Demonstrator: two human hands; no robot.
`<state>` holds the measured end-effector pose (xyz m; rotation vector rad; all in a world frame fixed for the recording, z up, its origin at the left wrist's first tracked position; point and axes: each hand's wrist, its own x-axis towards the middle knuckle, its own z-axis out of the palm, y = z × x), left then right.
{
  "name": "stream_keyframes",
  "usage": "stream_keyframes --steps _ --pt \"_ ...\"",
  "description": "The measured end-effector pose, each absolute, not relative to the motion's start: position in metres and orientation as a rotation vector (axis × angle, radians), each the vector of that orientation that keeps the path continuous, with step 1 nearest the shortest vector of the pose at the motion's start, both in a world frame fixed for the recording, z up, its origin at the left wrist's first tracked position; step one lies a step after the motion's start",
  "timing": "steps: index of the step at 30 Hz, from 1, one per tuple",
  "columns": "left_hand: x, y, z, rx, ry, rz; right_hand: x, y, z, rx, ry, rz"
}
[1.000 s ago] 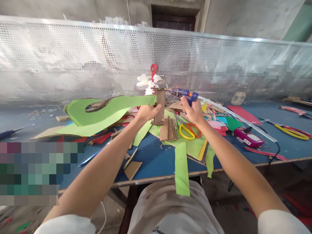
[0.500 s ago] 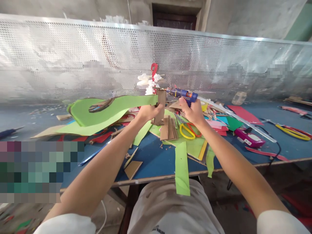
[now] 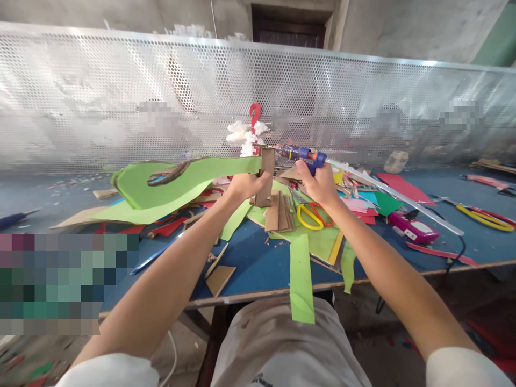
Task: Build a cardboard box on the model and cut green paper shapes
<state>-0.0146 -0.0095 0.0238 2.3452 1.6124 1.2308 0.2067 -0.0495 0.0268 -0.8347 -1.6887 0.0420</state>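
My left hand (image 3: 243,186) is closed around an upright brown cardboard piece (image 3: 265,177) held above the table. A long curved green paper shape (image 3: 169,181) is attached to it and stretches out to the left. My right hand (image 3: 318,183) grips a blue glue gun (image 3: 303,154) whose nozzle points left and meets the top edge of the cardboard piece. Just behind the cardboard stands a small craft of white foam bits and a red loop (image 3: 248,131).
The blue table (image 3: 258,266) is strewn with coloured paper scraps, cardboard strips (image 3: 279,212), yellow-and-orange scissors (image 3: 310,216), a magenta tool (image 3: 411,228), a clear ruler (image 3: 397,196) and more scissors (image 3: 484,217) far right. A green strip (image 3: 301,279) hangs over the front edge. Perforated metal screen (image 3: 121,97) behind.
The glue gun nozzle has shifted slightly left and up onto the top of the cardboard piece. My left hand and the green shape have hardly moved.
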Motion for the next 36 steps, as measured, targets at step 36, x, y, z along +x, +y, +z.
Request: stream_keyframes --steps 36 --pt "-0.0179 -0.0041 0.0225 2.35 1.476 1.434 0.2104 -0.0448 0.0254 -0.848 -1.687 0.017"
